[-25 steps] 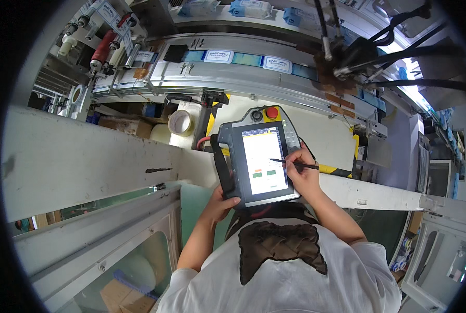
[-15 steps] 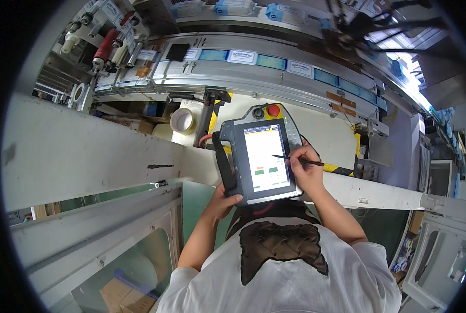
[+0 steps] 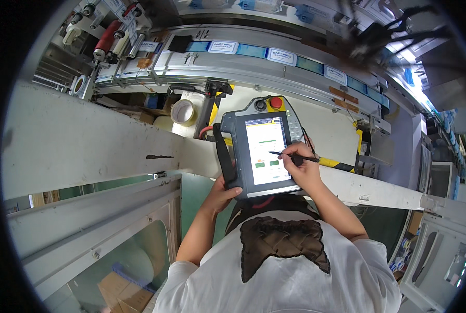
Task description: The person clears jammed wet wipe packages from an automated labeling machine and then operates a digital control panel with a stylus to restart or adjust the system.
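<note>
A dark grey handheld control pendant [image 3: 242, 156] with a lit touch screen [image 3: 267, 148] tilts in front of me. My left hand [image 3: 222, 195] is closed on its lower left edge, thumb on the front; the other fingers are hidden behind it. A black strap [image 3: 224, 156] runs along that side. In my right hand [image 3: 302, 167] a black stylus [image 3: 307, 158] is pinched, its tip over the middle of the screen. Whether the tip touches the glass I cannot tell. A red push button [image 3: 276, 103] and a dark knob [image 3: 260, 105] sit along the pendant's top.
Beyond the pendant a conveyor [image 3: 254, 64] carries blue packs with white labels. A tape roll [image 3: 183, 112] lies left of the pendant. A blurred dark machine arm [image 3: 384, 34] hangs at upper right. A white beam [image 3: 113, 138] crosses at left, above an open cabinet door [image 3: 123, 229].
The stylus tip has shifted slightly up and left on the screen. A green bar now shows there. The conveyor packs and the blurred machine arm have changed position.
</note>
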`<act>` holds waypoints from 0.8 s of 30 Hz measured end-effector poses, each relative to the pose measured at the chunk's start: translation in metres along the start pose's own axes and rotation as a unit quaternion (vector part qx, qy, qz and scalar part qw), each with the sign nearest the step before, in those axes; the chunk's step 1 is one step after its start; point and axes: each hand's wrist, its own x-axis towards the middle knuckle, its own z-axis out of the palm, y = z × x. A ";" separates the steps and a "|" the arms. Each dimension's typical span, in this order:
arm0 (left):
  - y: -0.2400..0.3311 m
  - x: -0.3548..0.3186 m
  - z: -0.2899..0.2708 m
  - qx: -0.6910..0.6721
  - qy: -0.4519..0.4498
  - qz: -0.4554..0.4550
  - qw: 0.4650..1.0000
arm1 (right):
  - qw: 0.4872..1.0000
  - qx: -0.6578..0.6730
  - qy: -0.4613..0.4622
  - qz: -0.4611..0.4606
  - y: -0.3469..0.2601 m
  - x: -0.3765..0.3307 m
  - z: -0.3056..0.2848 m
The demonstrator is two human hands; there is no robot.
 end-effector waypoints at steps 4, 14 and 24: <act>0.003 0.000 0.002 0.013 -0.002 0.005 1.000 | 0.999 -0.033 0.012 -0.004 -0.017 0.005 -0.002; 0.000 0.002 0.000 0.015 -0.004 0.013 1.000 | 1.000 -0.015 -0.014 -0.023 -0.005 0.001 -0.004; -0.001 0.002 -0.002 0.020 -0.001 0.000 1.000 | 0.998 -0.054 0.023 -0.033 -0.012 0.005 -0.004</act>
